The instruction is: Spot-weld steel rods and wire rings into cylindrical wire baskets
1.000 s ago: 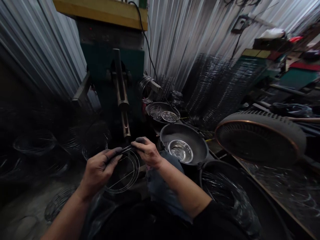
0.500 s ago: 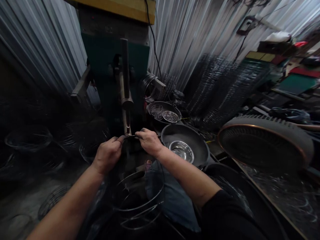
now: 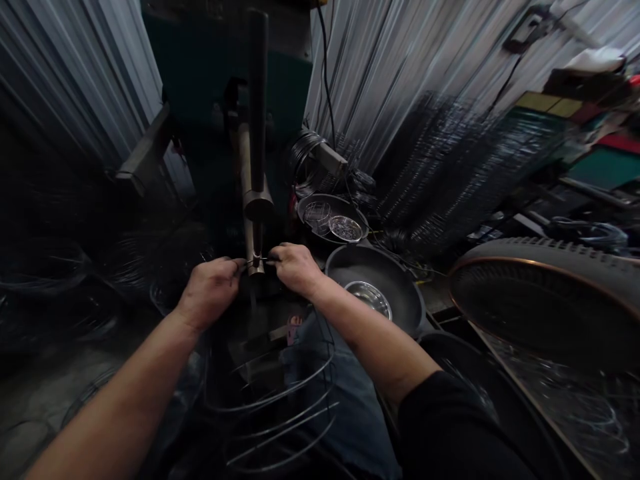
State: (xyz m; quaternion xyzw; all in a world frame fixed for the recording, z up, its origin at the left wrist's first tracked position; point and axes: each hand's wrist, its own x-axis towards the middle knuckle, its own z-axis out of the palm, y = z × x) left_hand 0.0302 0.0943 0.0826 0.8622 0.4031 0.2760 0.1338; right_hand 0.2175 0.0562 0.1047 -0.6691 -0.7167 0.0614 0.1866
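My left hand (image 3: 213, 287) and my right hand (image 3: 296, 270) are both closed, pinching a thin metal wire (image 3: 264, 259) from either side. This wire crosses the tip of the machine's lower metal arm (image 3: 255, 271), right under a narrow upright rod. Above the rod is a thick metal cylinder (image 3: 259, 208) with a dark bar rising from it. Below my hands hangs a frame of curved wire rings (image 3: 305, 381), in front of my jeans. Whether the pinched wire belongs to this frame is too dark to tell.
Right of my right hand stands a dark pan (image 3: 395, 280) with a shiny metal bowl (image 3: 370, 299) in it. Behind is another pan holding a dish of small parts (image 3: 345, 228). A large round fan (image 3: 540, 300) is at the right. Dark wire stacks (image 3: 450, 153) lean near the corrugated wall.
The view has tilted down and shifted slightly left. My hands have moved a little apart, and the wire now lies across the lower arm's tip. The hanging rings have swung and appear more spread.
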